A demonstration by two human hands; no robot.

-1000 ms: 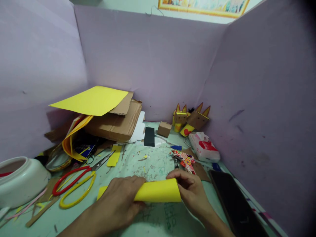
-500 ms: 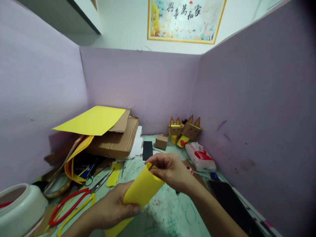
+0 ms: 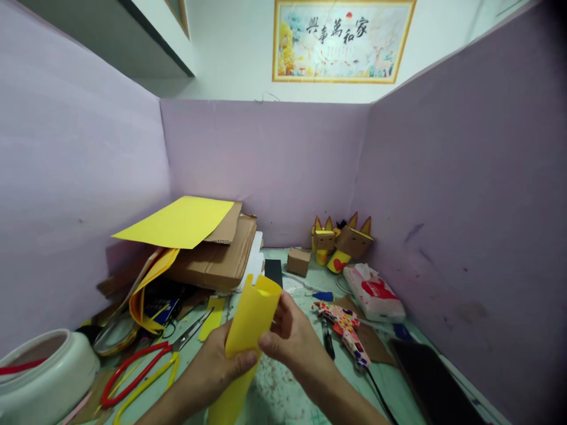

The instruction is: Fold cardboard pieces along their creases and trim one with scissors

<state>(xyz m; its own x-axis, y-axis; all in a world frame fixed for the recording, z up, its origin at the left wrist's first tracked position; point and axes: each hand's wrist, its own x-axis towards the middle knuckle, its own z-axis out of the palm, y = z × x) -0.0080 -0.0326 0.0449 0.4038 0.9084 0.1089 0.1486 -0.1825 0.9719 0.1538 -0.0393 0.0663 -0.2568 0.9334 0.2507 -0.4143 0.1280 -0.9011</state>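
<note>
I have the rolled yellow paper (image 3: pixel 248 321) up off the desk (image 3: pixel 283 389), tilted, at the lower middle of my head view, its upper end gaping and its lower end running toward the bottom edge of the picture. On my feed the left hand (image 3: pixel 221 360) is closed around the roll, thumb laid across the front and the other fingers mostly hidden behind. The right hand (image 3: pixel 295 342) is half curled at the roll's right side, thumb and fingers spread a little apart beside the paper's edge; I cannot tell whether it pinches the sheet. Beyond the roll I see a dark rectangle (image 3: pixel 273 270), and just right of that a small cardboard box (image 3: pixel 299 262). Left of the hands lie a yellow strip (image 3: pixel 212 321) and scissors (image 3: pixel 178 344) with one red and one yellow handle, then a white pot (image 3: pixel 57 378) near the left edge. Behind these, a yellow sheet (image 3: pixel 181 223) tops a heap of cardboard (image 3: pixel 217 265). To the right I make out a colourfully patterned glue gun (image 3: pixel 343 324) with a black cable, a tissue pack (image 3: pixel 376 298) and a dark flat device (image 3: pixel 434 378). Two cardboard-headed figures (image 3: pixel 353 242) stand in the far right corner, below the purple walls (image 3: pixel 266 159).
</note>
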